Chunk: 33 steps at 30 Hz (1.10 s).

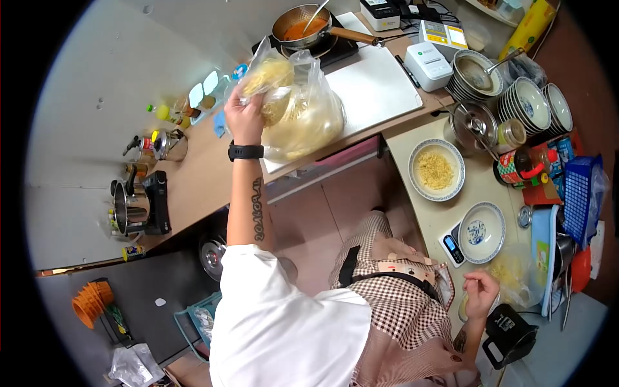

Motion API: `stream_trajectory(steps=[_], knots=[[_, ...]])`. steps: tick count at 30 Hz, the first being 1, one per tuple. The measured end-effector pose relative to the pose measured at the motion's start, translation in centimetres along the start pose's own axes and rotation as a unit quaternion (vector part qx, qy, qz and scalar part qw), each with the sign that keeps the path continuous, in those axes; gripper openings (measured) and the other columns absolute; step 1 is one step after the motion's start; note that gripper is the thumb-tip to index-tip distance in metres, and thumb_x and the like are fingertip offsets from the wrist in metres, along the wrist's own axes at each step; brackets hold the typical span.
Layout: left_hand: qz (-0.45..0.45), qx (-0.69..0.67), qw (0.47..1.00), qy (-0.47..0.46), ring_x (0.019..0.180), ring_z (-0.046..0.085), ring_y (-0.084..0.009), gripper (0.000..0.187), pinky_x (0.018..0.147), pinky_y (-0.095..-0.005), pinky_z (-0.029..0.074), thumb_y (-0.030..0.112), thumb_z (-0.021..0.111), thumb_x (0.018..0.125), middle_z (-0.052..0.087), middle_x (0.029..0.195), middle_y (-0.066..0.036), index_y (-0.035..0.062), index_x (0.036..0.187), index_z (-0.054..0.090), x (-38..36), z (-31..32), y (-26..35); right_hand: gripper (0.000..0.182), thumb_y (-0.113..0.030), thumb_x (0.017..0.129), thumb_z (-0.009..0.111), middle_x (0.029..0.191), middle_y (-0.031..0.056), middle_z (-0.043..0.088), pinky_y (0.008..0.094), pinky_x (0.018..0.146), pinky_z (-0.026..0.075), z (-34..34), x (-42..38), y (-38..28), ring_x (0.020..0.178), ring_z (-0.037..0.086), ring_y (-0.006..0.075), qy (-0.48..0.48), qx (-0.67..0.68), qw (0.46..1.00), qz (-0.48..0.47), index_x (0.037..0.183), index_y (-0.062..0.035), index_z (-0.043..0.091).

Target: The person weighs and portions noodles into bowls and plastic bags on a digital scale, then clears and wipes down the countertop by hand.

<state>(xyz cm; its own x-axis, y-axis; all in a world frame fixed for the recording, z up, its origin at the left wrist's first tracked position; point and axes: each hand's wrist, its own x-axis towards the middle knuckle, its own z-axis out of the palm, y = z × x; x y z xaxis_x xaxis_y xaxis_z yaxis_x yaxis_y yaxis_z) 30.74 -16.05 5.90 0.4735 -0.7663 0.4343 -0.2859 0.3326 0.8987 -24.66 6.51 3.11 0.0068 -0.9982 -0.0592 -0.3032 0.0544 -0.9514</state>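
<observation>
Up at the long counter, my left hand (246, 119), with a black watch on the wrist, grips a clear plastic bag (269, 74) of pale yellow noodles. Just beyond and beside it sits a larger, bulging clear bag (306, 119) with more pale yellow food. My right hand (481, 293) is near the right-hand counter's edge, its fingers curled in and nothing visible in them. Beside it lies another clear bag (516, 277) with yellowish contents. A small digital scale (452, 246) and a blue-patterned bowl (482, 232) are close by.
A bowl of chopped yellow food (436, 169) stands on the right counter. Stacked bowls (525, 106), sauce bottles and a blue basket (582, 200) crowd its far side. A pan of red sauce (302, 29) sits on a cooktop, handle pointing right. A black pitcher (509, 335) stands below my right hand.
</observation>
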Motion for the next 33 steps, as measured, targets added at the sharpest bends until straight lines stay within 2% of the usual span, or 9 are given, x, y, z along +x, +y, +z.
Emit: stream_trajectory(steps=[16, 20, 21, 23, 25, 27, 30, 32, 33], knots=[[-0.172, -0.292, 0.940, -0.039, 0.106, 0.065, -0.0193, 0.037, 0.093, -0.0324, 0.051, 0.006, 0.064, 0.088, 0.067, 0.117, -0.011, -0.0021, 0.123, 0.060, 1.3, -1.0, -3.8, 0.007, -0.001, 0.078, 0.068, 0.066, 0.0094, 0.058, 0.0289, 0.059, 0.044, 2.0, 1.6, -2.0, 0.060, 0.056, 0.0182, 0.007, -0.118, 0.993, -0.005, 0.081, 0.0045, 0.065], [-0.209, 0.068, 0.973, -0.077, 0.109, 0.062, -0.0270, 0.036, 0.092, -0.0370, 0.051, 0.021, 0.062, 0.090, 0.064, 0.117, -0.015, 0.0005, 0.119, 0.062, 1.5, -0.8, -8.2, 0.007, 0.002, 0.077, 0.069, 0.066, 0.0098, 0.058, 0.0294, 0.058, 0.045, 2.4, 1.8, -1.7, 0.060, 0.057, 0.0181, -0.006, -0.134, 0.991, -0.016, 0.082, 0.0041, 0.065], [-0.122, 0.285, 0.941, -0.136, 0.110, 0.060, -0.0300, 0.037, 0.091, -0.0390, 0.051, 0.023, 0.062, 0.090, 0.062, 0.118, -0.016, 0.0013, 0.120, 0.062, 1.0, 0.5, -7.8, 0.007, 0.002, 0.077, 0.069, 0.066, 0.0099, 0.058, 0.0295, 0.058, 0.046, 2.4, 1.6, -1.8, 0.060, 0.057, 0.0181, -0.003, -0.141, 0.990, -0.010, 0.082, 0.0040, 0.065], [0.096, 0.643, 0.723, -0.234, 0.112, 0.057, -0.0362, 0.040, 0.090, -0.0428, 0.051, 0.028, 0.062, 0.089, 0.057, 0.121, -0.020, 0.0030, 0.121, 0.062, -0.8, 3.8, -7.2, 0.007, -0.001, 0.079, 0.072, 0.068, 0.0108, 0.061, 0.0312, 0.056, 0.047, 2.3, 2.1, -2.4, 0.058, 0.059, 0.0205, -0.032, -0.174, 0.984, -0.024, 0.084, 0.0022, 0.067], [0.223, 0.667, 0.653, -0.281, 0.108, 0.054, -0.0409, 0.039, 0.091, -0.0490, 0.049, 0.032, 0.062, 0.089, 0.055, 0.116, -0.022, 0.0069, 0.119, 0.062, -0.4, 3.3, -12.9, 0.007, -0.003, 0.080, 0.073, 0.070, 0.0112, 0.063, 0.0309, 0.053, 0.047, 2.2, 2.1, -2.4, 0.058, 0.061, 0.0207, -0.043, -0.164, 0.985, -0.019, 0.084, 0.0009, 0.068], [0.133, 0.618, 0.711, -0.308, 0.108, 0.058, -0.0412, 0.031, 0.092, -0.0510, 0.048, 0.030, 0.058, 0.092, 0.061, 0.114, -0.026, 0.0027, 0.105, 0.065, 0.4, 4.6, -11.9, 0.010, -0.006, 0.080, 0.075, 0.075, 0.0125, 0.066, 0.0329, 0.056, 0.052, 1.9, 2.1, -2.4, 0.059, 0.064, 0.0224, -0.045, -0.160, 0.986, -0.011, 0.085, -0.0001, 0.069], [0.296, 0.672, 0.608, -0.301, 0.108, 0.060, -0.0413, 0.050, 0.095, -0.0502, 0.048, 0.042, 0.057, 0.095, 0.064, 0.115, -0.026, -0.0007, 0.120, 0.060, 4.6, -1.5, -28.7, 0.011, -0.014, 0.084, 0.072, 0.078, 0.0115, 0.067, 0.0380, 0.063, 0.052, 0.3, 0.6, -1.2, 0.069, 0.066, 0.0269, -0.038, -0.154, 0.987, -0.007, 0.087, -0.0039, 0.070], [0.180, 0.653, 0.642, -0.359, 0.109, 0.059, -0.0426, 0.061, 0.096, -0.0502, 0.046, 0.041, 0.059, 0.093, 0.063, 0.119, -0.027, -0.0038, 0.135, 0.054, 6.3, -2.8, -25.2, 0.011, -0.014, 0.086, 0.071, 0.080, 0.0114, 0.069, 0.0353, 0.063, 0.052, -1.2, -0.8, 0.0, 0.070, 0.066, 0.0264, -0.033, -0.121, 0.991, 0.036, 0.088, -0.0026, 0.071], [0.323, 0.714, 0.422, -0.457, 0.116, 0.056, -0.0439, 0.063, 0.103, -0.0492, 0.042, 0.038, 0.062, 0.092, 0.060, 0.126, -0.030, -0.0038, 0.138, 0.052, 10.2, -7.0, -28.4, 0.012, -0.013, 0.088, 0.070, 0.082, 0.0114, 0.069, 0.0327, 0.063, 0.052, -2.8, -1.5, 0.4, 0.070, 0.067, 0.0236, -0.006, -0.116, 0.992, 0.055, 0.092, -0.0017, 0.070]])
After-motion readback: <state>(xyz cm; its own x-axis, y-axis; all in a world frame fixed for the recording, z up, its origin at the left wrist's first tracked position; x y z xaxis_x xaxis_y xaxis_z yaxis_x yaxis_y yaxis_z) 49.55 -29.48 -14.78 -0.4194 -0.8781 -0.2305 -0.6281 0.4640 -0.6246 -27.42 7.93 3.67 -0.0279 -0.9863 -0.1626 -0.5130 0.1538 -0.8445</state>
